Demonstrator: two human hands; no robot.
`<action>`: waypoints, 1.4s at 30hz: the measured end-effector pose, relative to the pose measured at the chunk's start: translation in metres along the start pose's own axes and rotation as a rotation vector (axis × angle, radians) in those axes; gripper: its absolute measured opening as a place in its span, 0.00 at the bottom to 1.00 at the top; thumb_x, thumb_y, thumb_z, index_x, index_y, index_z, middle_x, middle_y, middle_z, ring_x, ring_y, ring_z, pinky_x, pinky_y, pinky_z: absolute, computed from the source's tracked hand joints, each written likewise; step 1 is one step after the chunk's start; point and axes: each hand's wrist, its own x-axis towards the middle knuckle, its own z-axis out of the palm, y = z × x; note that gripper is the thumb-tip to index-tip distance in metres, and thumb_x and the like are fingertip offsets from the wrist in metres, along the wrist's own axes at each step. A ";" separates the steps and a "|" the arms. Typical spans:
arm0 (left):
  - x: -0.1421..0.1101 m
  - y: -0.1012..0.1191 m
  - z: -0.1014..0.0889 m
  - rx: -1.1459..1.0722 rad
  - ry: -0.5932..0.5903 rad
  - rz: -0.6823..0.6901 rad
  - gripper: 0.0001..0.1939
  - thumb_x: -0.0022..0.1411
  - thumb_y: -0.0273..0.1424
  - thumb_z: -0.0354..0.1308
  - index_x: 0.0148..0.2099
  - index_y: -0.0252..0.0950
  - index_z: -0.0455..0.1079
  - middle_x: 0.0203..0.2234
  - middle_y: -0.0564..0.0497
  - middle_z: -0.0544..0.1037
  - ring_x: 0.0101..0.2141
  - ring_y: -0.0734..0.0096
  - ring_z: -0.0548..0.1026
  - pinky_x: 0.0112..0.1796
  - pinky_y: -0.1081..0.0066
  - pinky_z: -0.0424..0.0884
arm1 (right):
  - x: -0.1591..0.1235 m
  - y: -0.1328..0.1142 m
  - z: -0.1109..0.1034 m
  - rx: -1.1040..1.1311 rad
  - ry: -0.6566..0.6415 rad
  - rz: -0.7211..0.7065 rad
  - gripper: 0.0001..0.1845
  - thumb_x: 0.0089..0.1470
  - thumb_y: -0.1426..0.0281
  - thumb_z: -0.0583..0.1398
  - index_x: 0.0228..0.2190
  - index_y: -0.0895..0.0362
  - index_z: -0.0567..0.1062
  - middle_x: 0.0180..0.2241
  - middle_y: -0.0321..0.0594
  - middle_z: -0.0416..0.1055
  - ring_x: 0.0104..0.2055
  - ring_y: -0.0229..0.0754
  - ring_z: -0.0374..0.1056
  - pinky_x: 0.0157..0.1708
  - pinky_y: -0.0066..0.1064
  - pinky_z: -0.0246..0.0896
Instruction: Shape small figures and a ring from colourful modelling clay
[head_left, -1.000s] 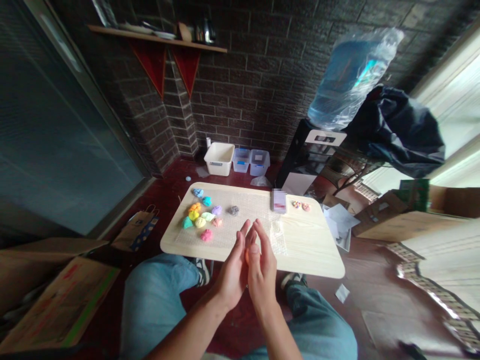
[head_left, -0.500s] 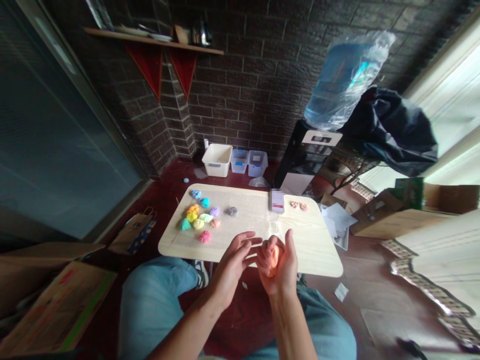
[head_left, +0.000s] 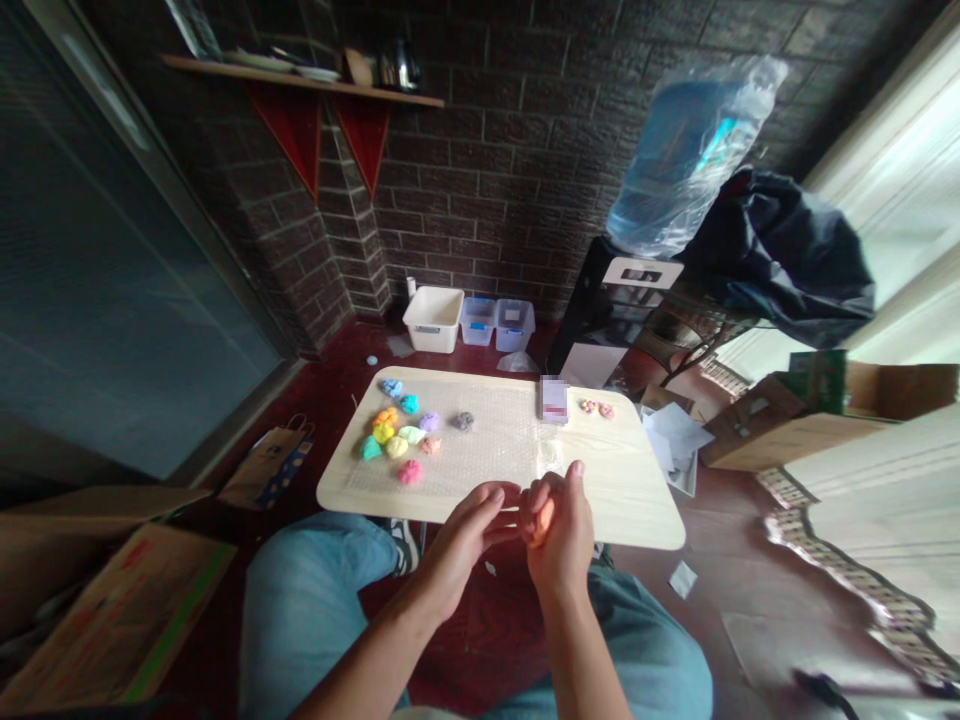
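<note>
My hands have come down to the near edge of the wooden board (head_left: 630, 505), at 6 o'clock from me. My right hand (head_left: 559, 535) is curled closed around a lump of orange modelling clay (head_left: 544, 522), which shows between my fingers. My left hand (head_left: 461, 535) is open and curved, not gripping anything, with its fingertips (head_left: 506, 495) just beside the clay. At 11 o'clock, about 10 coloured clay lumps (head_left: 397, 440) sit on a sheet of bubble wrap (head_left: 480, 430), with a grey lump (head_left: 463, 421) near 12 o'clock. At 1 o'clock lie 2 small clay pieces (head_left: 596, 409). Nothing sits between my hands and my body except the board's edge, above my denim-covered knee (head_left: 307, 600).
</note>
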 end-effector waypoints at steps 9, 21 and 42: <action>0.004 -0.003 -0.007 -0.185 -0.042 -0.110 0.13 0.61 0.40 0.60 0.40 0.35 0.75 0.32 0.49 0.77 0.37 0.68 0.75 0.39 0.71 0.70 | -0.009 0.007 -0.005 -0.966 -0.310 -0.638 0.19 0.67 0.64 0.45 0.52 0.51 0.69 0.52 0.41 0.71 0.60 0.47 0.60 0.65 0.54 0.31; -0.001 0.020 -0.021 -0.163 -0.208 -0.131 0.14 0.57 0.37 0.64 0.44 0.38 0.71 0.35 0.52 0.72 0.36 0.70 0.72 0.32 0.69 0.73 | -0.009 0.002 -0.015 -1.175 -0.375 -0.600 0.24 0.65 0.59 0.48 0.61 0.46 0.60 0.67 0.40 0.50 0.70 0.52 0.40 0.65 0.60 0.26; 0.008 0.023 -0.025 -0.031 -0.136 -0.211 0.10 0.56 0.35 0.66 0.36 0.33 0.73 0.16 0.59 0.65 0.11 0.88 0.55 0.09 0.85 0.49 | -0.014 0.006 -0.017 -0.643 -0.150 -0.310 0.20 0.66 0.58 0.46 0.47 0.54 0.71 0.46 0.44 0.74 0.50 0.44 0.69 0.52 0.38 0.60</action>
